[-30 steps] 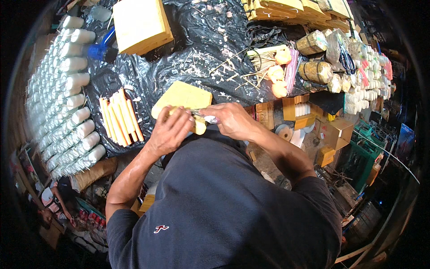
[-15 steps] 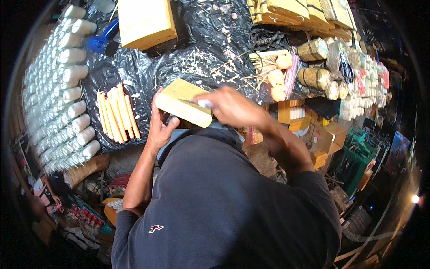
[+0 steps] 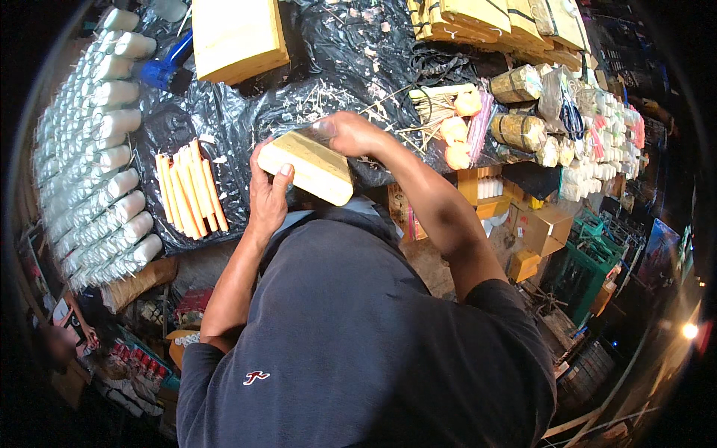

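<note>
change: the pale yellow block point(image 3: 306, 166) is being held more upright and nearer the chest than half a second ago.
step in hand: the block is being gripped at its lower end by the left hand point(image 3: 267, 196); the right hand point(image 3: 351, 133) is being closed over its top corner, above the worktop point(image 3: 328, 45).
next move: likely a steady two-handed hold is being called for.
packages: orange sticks point(image 3: 190, 187) are lying left of the block; white rolls point(image 3: 97, 149) are being kept in rows at far left; a yellow box point(image 3: 237, 37) is sitting at top.

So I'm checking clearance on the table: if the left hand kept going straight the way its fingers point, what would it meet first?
The left hand already grips the yellow block. Beyond that, probably the black plastic sheet; depth is unclear.
</note>
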### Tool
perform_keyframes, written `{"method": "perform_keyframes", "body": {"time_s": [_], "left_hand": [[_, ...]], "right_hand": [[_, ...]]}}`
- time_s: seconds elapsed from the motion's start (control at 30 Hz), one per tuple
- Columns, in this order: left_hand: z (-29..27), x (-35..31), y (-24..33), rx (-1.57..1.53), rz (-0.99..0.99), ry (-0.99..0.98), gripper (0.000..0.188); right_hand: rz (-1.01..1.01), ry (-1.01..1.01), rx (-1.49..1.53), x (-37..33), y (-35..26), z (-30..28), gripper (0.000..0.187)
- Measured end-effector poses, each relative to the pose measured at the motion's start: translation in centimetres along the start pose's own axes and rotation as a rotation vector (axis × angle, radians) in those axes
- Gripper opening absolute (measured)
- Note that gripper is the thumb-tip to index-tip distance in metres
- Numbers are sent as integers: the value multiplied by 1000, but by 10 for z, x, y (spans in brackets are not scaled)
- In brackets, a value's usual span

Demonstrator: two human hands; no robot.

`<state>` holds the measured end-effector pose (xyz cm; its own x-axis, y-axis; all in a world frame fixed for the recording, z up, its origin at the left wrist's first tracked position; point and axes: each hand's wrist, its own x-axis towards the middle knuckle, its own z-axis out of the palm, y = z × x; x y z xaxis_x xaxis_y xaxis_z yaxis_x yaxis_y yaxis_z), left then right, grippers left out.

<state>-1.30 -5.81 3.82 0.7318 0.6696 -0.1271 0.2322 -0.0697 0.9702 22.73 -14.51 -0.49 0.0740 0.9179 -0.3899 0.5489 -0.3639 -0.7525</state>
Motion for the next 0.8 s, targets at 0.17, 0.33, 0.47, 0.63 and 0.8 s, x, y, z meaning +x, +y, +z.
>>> {"method": "perform_keyframes", "body": {"time_s": [0.17, 0.33, 0.47, 0.63, 0.8], "left_hand": [[16, 26, 18, -17, -141, 9, 57], [31, 32, 3, -22, -127, 69, 64], [31, 33, 4, -67, -65, 36, 72], [21, 26, -11, -95, -29, 54, 69], [18, 27, -16, -78, 30, 63, 69]], "right_hand": [[212, 493, -192, -9, 18, -18, 44], [192, 207, 461, -63, -31, -22, 68], [97, 60, 717, -63, -35, -9, 63], [93, -1, 742, -54, -32, -5, 58], [76, 6, 804, -54, -36, -5, 55]]}}
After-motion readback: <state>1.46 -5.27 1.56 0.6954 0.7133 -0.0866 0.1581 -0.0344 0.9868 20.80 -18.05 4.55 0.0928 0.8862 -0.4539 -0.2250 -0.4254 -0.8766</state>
